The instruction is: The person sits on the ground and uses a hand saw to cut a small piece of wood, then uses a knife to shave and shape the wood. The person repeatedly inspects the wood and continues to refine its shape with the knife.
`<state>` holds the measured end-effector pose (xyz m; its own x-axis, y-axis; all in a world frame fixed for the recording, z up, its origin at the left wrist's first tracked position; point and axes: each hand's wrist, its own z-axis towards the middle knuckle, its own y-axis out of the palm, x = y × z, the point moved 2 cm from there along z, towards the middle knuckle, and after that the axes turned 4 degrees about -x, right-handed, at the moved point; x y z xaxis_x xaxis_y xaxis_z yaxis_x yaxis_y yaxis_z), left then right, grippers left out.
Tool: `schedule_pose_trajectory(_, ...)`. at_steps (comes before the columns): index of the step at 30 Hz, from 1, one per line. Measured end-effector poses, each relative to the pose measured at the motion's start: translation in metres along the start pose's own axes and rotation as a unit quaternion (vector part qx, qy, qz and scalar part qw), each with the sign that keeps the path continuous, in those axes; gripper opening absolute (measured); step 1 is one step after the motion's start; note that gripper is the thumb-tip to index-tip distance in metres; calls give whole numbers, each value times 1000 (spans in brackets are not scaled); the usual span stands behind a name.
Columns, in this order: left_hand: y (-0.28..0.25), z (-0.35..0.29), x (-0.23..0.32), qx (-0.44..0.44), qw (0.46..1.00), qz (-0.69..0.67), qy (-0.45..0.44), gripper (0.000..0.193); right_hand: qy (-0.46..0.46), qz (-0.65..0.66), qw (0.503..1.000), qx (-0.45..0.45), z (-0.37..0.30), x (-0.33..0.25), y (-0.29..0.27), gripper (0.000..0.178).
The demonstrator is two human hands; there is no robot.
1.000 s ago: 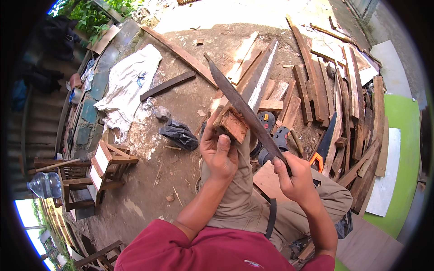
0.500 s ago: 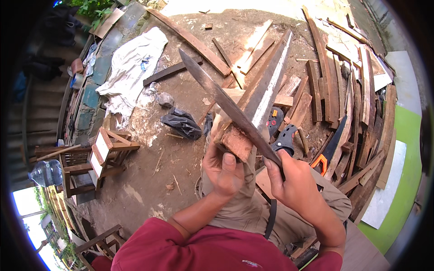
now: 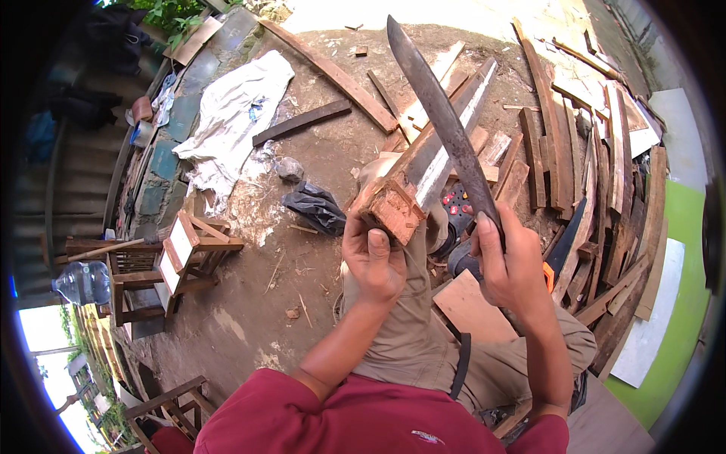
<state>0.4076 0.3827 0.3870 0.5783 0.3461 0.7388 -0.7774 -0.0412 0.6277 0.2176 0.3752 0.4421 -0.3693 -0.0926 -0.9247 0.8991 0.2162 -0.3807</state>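
My left hand (image 3: 373, 261) is wrapped round the near end of a long wooden beam (image 3: 412, 178), whose rough reddish cut face points toward me. The beam leans away over my leg, with a whitish streak along its right side. In my right hand (image 3: 508, 261) is a machete (image 3: 442, 113), gripped low, its handle mostly hidden by the fingers. The long dark blade points up and away, leaning left. It crosses in front of the beam's far part, and I cannot tell whether they touch.
Several old planks (image 3: 556, 151) lie piled at the right, with a handsaw (image 3: 567, 242) among them. A black plastic bag (image 3: 314, 208) and a white cloth (image 3: 234, 121) lie left of the beam. A small wooden chair (image 3: 178, 261) stands at the left. Dark clogs (image 3: 460, 208) are near my knees.
The machete has swung up and right off the beam's cut end, so its blade stands more upright. My right hand has lifted slightly. The left hand keeps its hold on the beam.
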Motion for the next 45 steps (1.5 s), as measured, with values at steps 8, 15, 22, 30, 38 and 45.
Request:
schedule_pose_trajectory(8,6,-9,-10,-45,994,102,-8,80,-196,-149,966,75,-54,-16,24,49)
schedule_pose_trajectory(15,17,-14,-16,-41,994,97,-3,84,-170,-176,966,85,-48,-12,4,58)
schedule_pose_trajectory(22,17,-14,-14,-40,994,98,10,83,-88,-88,992,-17,-62,-12,-11,56)
schedule_pose_trajectory(30,11,5,-12,-28,991,107,78,75,71,242,954,162,-89,73,9,41)
schedule_pose_trajectory(38,11,18,-5,28,995,79,52,64,313,332,828,324,-129,214,48,43)
schedule_pose_trajectory(45,10,35,-2,-68,991,97,68,52,165,295,884,324,-123,178,49,54)
